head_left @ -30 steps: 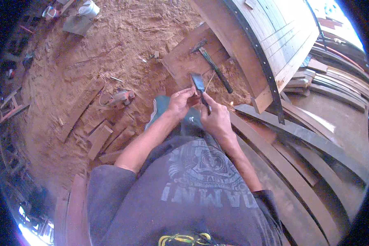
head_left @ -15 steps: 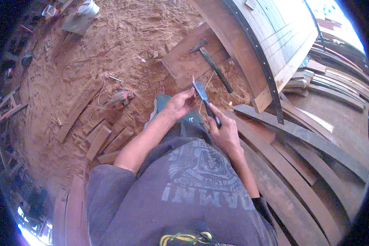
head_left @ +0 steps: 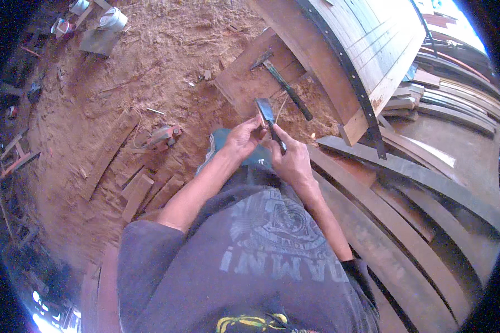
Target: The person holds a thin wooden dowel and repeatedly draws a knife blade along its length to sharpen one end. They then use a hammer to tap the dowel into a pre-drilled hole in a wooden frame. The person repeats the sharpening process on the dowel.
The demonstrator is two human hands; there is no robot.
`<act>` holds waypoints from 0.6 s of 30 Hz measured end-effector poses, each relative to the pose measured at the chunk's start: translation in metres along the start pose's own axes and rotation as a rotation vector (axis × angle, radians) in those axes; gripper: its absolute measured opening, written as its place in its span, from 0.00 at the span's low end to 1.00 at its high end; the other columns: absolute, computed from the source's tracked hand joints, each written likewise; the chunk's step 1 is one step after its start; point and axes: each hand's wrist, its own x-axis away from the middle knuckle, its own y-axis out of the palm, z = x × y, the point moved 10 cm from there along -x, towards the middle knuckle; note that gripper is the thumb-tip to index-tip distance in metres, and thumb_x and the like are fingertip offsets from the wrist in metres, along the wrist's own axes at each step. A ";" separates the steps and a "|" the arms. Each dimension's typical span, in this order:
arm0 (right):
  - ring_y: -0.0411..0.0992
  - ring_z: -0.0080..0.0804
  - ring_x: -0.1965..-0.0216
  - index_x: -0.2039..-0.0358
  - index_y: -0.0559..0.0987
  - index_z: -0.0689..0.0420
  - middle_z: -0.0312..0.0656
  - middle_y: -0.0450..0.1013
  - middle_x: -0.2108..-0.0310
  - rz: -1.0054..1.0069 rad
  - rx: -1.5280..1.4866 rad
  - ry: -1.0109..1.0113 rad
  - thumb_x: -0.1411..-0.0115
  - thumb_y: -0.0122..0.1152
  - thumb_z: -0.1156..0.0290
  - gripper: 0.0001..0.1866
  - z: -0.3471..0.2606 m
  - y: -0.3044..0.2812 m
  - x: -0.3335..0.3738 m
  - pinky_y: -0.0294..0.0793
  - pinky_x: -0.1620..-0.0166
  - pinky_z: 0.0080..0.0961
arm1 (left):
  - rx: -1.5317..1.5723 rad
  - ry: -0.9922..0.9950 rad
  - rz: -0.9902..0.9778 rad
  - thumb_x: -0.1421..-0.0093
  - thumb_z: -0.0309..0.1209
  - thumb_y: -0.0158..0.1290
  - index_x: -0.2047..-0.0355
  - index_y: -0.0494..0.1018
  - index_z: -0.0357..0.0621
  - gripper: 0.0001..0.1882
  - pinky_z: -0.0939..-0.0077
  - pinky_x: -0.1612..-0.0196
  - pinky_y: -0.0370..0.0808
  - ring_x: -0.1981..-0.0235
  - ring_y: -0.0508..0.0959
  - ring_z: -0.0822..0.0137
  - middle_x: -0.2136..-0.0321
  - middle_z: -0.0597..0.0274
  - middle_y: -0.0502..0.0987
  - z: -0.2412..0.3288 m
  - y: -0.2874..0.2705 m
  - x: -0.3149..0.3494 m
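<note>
the right hand (head_left: 292, 159) is closed around the dark handle of a flat-bladed tool (head_left: 266, 109), index finger extended along it. the tool is positioned in front of the person, between the hands, with the blade directed far and slightly left. the left hand (head_left: 243, 140) is set just beside the right, fingers bent at the left edge of the blade; whether the fingers grip the blade or a small piece cannot be told. a hammer (head_left: 287, 90) rests far and right of the blade, its head over a flat board (head_left: 240, 83). a red power tool (head_left: 164, 136) sits on the ground to the left, near several wood offcuts (head_left: 138, 197). long curved timbers (head_left: 391, 219) lie on the right. a planked wooden structure (head_left: 366, 53) with a dark perforated strip (head_left: 345, 61) stands far right; a white bucket (head_left: 113, 20) stands far left.
</note>
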 end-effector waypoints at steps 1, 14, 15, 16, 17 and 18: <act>0.82 0.58 0.59 0.40 0.80 0.56 0.63 0.81 0.61 -0.040 -0.011 0.022 0.36 0.62 0.70 0.23 -0.004 -0.004 0.001 0.80 0.56 0.44 | 0.008 0.034 -0.007 0.29 0.32 0.57 0.54 0.80 0.44 0.08 0.73 0.54 0.79 0.58 0.80 0.71 0.60 0.68 0.82 0.001 -0.002 0.002; 0.81 0.59 0.58 0.39 0.80 0.54 0.62 0.81 0.60 -0.034 0.016 -0.046 0.36 0.63 0.68 0.23 -0.004 -0.015 0.038 0.80 0.54 0.47 | 0.047 -0.009 0.059 0.28 0.32 0.56 0.55 0.80 0.47 0.07 0.73 0.53 0.79 0.60 0.80 0.71 0.60 0.69 0.82 0.001 0.010 0.005; 0.81 0.60 0.57 0.40 0.80 0.54 0.62 0.81 0.59 -0.002 0.032 -0.078 0.36 0.63 0.68 0.23 -0.003 -0.013 0.026 0.80 0.53 0.47 | 0.056 -0.026 0.059 0.28 0.33 0.56 0.55 0.80 0.47 0.07 0.73 0.53 0.79 0.61 0.80 0.71 0.60 0.69 0.82 0.001 0.012 0.006; 0.81 0.60 0.56 0.40 0.80 0.55 0.62 0.81 0.58 -0.018 0.055 -0.033 0.36 0.63 0.69 0.23 -0.002 -0.008 0.020 0.80 0.52 0.46 | 0.059 -0.020 0.050 0.28 0.33 0.56 0.55 0.80 0.47 0.07 0.72 0.53 0.79 0.61 0.80 0.71 0.60 0.69 0.82 -0.004 0.008 0.009; 0.81 0.60 0.55 0.40 0.80 0.55 0.62 0.81 0.58 -0.021 0.072 -0.002 0.36 0.62 0.69 0.23 -0.006 -0.003 0.007 0.80 0.51 0.46 | 0.050 -0.002 0.029 0.28 0.33 0.56 0.54 0.80 0.46 0.07 0.72 0.53 0.79 0.61 0.80 0.70 0.60 0.68 0.82 0.000 0.008 0.004; 0.81 0.60 0.55 0.40 0.80 0.55 0.61 0.81 0.57 -0.023 0.090 0.029 0.36 0.62 0.69 0.23 -0.008 0.000 -0.004 0.80 0.50 0.46 | 0.042 0.017 0.009 0.28 0.33 0.57 0.54 0.80 0.46 0.08 0.72 0.52 0.80 0.61 0.80 0.70 0.60 0.68 0.82 0.004 0.007 -0.001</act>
